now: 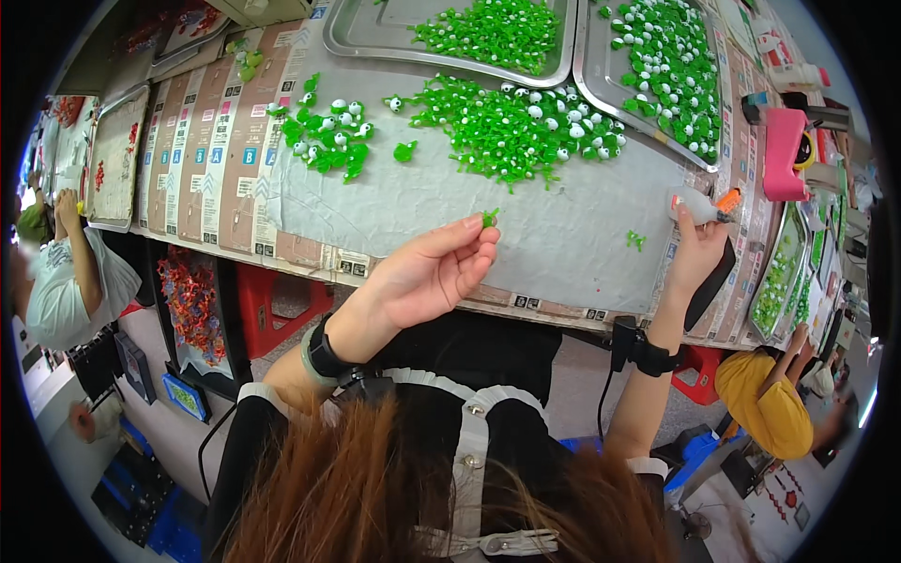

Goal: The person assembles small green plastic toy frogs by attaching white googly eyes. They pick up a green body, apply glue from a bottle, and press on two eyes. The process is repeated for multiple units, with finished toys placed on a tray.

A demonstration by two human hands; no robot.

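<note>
Central heap: a loose mound of small bright-green plastic figures, some with white ball eyes, lies on the smooth grey sheet; its open, unsorted spread probably makes single pieces easy to pick out.
Left hand: the person's left hand is on the near side of the heap, thumb and forefinger closed together on a small green plastic piece, the other fingers curled inward. The fingertip pinch seems chosen because the piece is so small, and it leaves most of it exposed.
Right hand: the right hand is to the right of the heap and nearer the person, its fingertips at a small translucent white bottle with an orange tip. I cannot tell whether they are clamped on it or only touching. Its place by the sheet's right side looks meant for easy reach.
Lone green figure: one small green figure lies right of the heap and nearer the person, apart from the others.
Side cluster: a smaller scatter of green figures with white ball eyes is left of the heap, perhaps kept apart as a separate batch.
Metal trays: a shallow silver tray stands beyond the heap and another silver tray beyond its right end, both bearing more green figures; their raised rims likely stop the pieces scattering.
</note>
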